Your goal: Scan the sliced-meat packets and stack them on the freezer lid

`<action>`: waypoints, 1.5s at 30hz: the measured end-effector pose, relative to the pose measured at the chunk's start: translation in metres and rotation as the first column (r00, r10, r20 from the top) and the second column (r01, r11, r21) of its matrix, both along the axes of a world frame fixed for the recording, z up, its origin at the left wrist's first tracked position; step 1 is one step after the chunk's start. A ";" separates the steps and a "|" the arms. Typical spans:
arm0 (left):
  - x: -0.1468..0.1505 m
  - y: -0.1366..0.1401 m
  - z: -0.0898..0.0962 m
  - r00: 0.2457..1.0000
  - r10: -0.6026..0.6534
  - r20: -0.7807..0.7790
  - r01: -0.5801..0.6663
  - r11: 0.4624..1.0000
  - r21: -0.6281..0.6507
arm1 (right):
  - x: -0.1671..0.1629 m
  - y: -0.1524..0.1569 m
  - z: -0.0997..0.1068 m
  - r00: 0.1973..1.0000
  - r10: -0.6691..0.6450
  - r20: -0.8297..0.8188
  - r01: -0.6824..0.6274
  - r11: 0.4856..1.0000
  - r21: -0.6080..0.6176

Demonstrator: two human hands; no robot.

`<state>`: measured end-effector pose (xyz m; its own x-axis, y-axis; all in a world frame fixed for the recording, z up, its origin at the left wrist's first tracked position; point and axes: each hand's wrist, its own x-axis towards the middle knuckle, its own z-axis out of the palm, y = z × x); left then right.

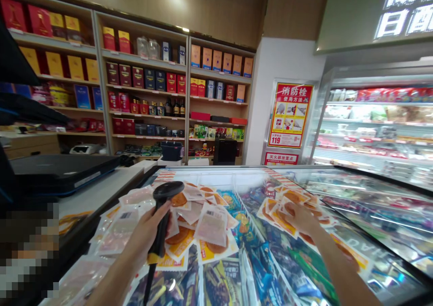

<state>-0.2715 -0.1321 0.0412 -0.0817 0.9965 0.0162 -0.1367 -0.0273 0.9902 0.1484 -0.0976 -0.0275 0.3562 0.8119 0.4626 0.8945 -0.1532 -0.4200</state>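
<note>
My left hand (154, 227) is wrapped round the handle of a black barcode scanner (161, 220), its head up and its cable hanging down. Behind and beside it lies a heap of flat clear food packets (211, 225), some with white backs up, others showing round orange-brown slices and yellow labels. At the right, my right hand (301, 218) reaches into a second pile of the same packets (294, 198). Its fingers are bent and pressed together on a food packet (284, 220) there; the fingertips are partly hidden. Both piles lie on the glass top of a chest freezer (223, 177).
Bagged frozen goods (223, 279) show under the glass, divided by white wire racks. A counter (125, 184) with a black device (64, 166) runs along the left. Behind stand shelves (145, 89) of boxed bottles, a red poster (290, 114) and a lit refrigerated cabinet (379, 125).
</note>
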 end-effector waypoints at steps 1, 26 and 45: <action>0.004 -0.002 0.000 0.999 -0.038 0.014 0.039 0.999 -0.011 | 0.008 -0.003 -0.002 1.000 -0.005 0.019 0.006 0.999 -0.054; 0.043 -0.021 -0.022 0.884 -0.426 0.192 0.440 0.897 -0.035 | -0.115 0.037 -0.008 0.427 0.291 -0.856 -0.099 0.956 0.276; 0.041 -0.026 -0.018 0.873 -0.439 0.214 0.453 0.892 -0.019 | -0.119 0.031 -0.004 0.424 0.306 -0.852 -0.063 0.949 0.309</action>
<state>-0.2307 -0.1581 0.0237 0.3767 0.9261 -0.0205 -0.3122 0.1478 0.9384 0.0294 -0.0669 -0.0314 0.5175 0.8437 0.1427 0.0100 0.1608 -0.9869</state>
